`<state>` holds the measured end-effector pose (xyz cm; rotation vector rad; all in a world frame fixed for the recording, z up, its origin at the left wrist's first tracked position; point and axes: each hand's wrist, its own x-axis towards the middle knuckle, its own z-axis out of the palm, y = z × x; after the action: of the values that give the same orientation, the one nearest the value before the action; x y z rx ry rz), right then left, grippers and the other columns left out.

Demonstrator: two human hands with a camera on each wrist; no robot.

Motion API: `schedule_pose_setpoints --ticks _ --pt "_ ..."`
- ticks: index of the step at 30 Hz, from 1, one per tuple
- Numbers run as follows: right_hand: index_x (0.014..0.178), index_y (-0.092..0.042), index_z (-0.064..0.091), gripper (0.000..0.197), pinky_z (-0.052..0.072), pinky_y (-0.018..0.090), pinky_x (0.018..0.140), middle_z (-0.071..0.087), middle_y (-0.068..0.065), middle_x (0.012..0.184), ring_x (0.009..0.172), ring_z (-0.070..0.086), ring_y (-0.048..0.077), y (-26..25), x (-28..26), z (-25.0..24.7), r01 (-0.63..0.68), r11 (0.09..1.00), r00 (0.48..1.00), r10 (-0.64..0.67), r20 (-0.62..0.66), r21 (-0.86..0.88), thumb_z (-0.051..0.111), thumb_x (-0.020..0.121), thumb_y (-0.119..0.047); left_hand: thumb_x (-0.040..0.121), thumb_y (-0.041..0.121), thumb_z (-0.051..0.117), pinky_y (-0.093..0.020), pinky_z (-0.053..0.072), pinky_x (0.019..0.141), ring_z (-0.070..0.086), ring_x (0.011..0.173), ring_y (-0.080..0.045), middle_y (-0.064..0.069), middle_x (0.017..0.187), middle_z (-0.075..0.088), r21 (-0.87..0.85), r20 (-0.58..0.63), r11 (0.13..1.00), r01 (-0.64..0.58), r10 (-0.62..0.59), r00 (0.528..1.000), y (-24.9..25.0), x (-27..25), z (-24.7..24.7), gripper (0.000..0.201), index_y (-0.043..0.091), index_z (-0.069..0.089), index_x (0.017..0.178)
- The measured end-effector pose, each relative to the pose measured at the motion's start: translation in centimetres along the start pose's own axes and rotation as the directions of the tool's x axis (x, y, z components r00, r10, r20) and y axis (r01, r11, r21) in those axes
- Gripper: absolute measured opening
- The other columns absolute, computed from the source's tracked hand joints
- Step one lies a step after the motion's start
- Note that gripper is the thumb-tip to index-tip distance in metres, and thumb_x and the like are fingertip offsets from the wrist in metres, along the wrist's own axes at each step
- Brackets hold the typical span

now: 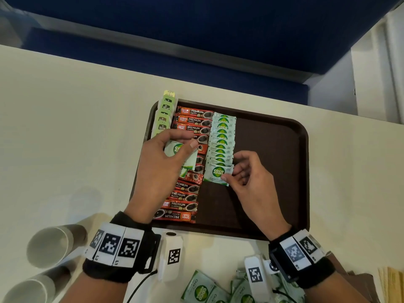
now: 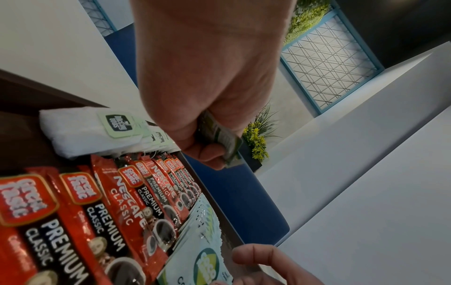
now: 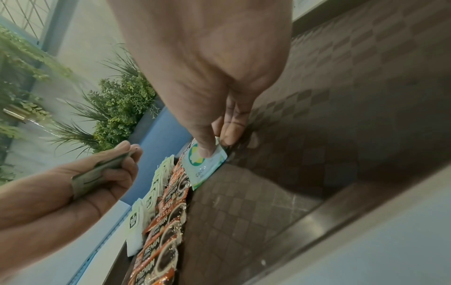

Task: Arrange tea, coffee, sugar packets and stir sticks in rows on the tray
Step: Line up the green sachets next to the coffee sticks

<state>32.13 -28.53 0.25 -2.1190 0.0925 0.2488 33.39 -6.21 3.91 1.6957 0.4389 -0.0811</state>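
Observation:
A dark brown tray [image 1: 273, 149] carries three rows: tea bags [image 1: 162, 119] at its left edge, red coffee sticks [image 1: 192, 127] beside them, then overlapping green-and-white sugar packets [image 1: 222, 141]. My right hand [image 1: 227, 174] pinches the nearest sugar packet [image 1: 217, 173] at the front end of that row; in the right wrist view the thumb presses that sugar packet [image 3: 205, 165] onto the tray. My left hand [image 1: 181, 145] hovers over the coffee row and grips a small stack of sugar packets [image 1: 181, 154], seen edge-on as held packets [image 2: 219, 135] in the left wrist view.
Loose sugar packets [image 1: 203, 287] lie on the cream table [image 1: 65, 127] near its front edge. Paper cups [image 1: 48, 248] lie at the front left. Pale stir sticks [image 1: 391, 283] show at the far right edge. The tray's right half is bare.

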Motion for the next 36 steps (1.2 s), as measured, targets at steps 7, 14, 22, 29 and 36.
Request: schedule_pose_setpoints --ticks 7,14,22,29,36 --pt "0.127 -0.027 0.057 0.052 0.055 0.019 0.071 0.064 -0.003 0.095 0.081 0.063 0.011 0.3 -0.2 0.1 -0.015 1.0 1.0 0.015 -0.024 0.009 0.089 0.086 -0.019 0.095 0.035 0.083 -0.048 0.055 0.111 0.07 0.119 -0.002 0.02 0.109 0.078 -0.003 0.0 1.0 -0.004 0.004 1.0 -0.2 0.0 -0.1 0.015 0.031 0.08 0.109" --pt "0.128 -0.023 0.056 0.053 0.056 0.019 0.071 0.066 -0.005 0.096 0.082 0.065 0.009 0.2 -0.4 0.1 -0.042 0.999 0.998 0.042 -0.056 0.004 0.089 0.086 -0.026 0.094 0.036 0.083 -0.051 0.057 0.108 0.074 0.116 -0.011 0.014 0.109 0.08 -0.019 0.006 1.0 0.012 -0.012 1.0 -0.3 0.0 0.0 0.015 0.032 0.081 0.109" --pt "0.127 -0.027 0.052 0.068 0.055 0.02 0.073 0.063 -0.007 0.1 0.084 0.062 0.012 0.1 -1.3 0.2 -0.089 0.996 0.995 0.089 -0.04 -0.012 0.096 0.076 -0.032 0.095 0.035 0.083 -0.047 0.055 0.11 0.071 0.116 -0.003 0.018 0.11 0.079 0.013 -0.006 1.0 0.01 -0.01 1.0 -0.3 -0.2 0.0 0.014 0.033 0.08 0.109" --pt "0.128 -0.032 0.045 0.079 0.049 0.016 0.073 0.058 -0.012 0.1 0.085 0.057 0.007 1.0 -2.9 0.8 -0.103 0.983 0.994 0.107 0.019 -0.155 0.099 0.07 -0.031 0.095 0.028 0.082 -0.014 0.059 0.082 0.073 0.107 0.002 0.013 0.109 0.079 -0.024 0.003 0.999 0.03 -0.03 1.0 -0.7 -0.5 0.2 0.014 0.027 0.08 0.109" --pt "0.129 -0.026 0.05 0.071 0.051 0.016 0.074 0.059 -0.008 0.1 0.084 0.057 0.009 1.2 -2.3 0.8 -0.074 0.991 0.997 0.072 -0.015 -0.112 0.096 0.076 -0.022 0.096 0.03 0.082 -0.021 0.063 0.088 0.073 0.111 0.0 0.016 0.111 0.078 -0.008 0.012 0.999 0.033 -0.032 0.999 -1.0 -0.5 0.2 0.014 0.029 0.08 0.11"
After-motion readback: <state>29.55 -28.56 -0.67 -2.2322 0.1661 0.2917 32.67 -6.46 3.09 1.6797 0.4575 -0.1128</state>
